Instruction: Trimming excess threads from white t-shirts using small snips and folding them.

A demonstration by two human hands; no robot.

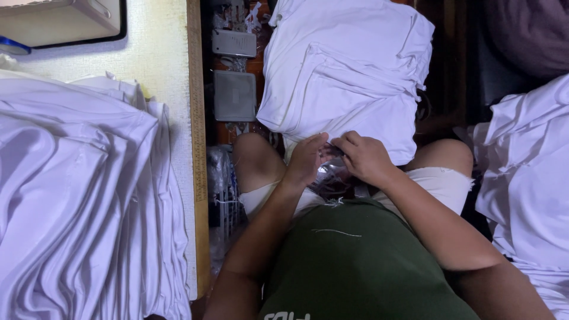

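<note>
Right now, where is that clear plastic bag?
In the head view, the clear plastic bag sits centre frame on the person's lap, between the left hand and right hand, just below the folded white cloth.

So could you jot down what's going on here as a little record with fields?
Viewpoint: head camera looking down at a seated person's lap
Left hand: pinching a clear plastic bag
Right hand: gripping the same bag from the other side
On the lap: folded white garments
At left: stack of white cloth on a table
At right: more white cloth

Clear plastic bag point(332, 178), perhaps, lies on lap.
</note>
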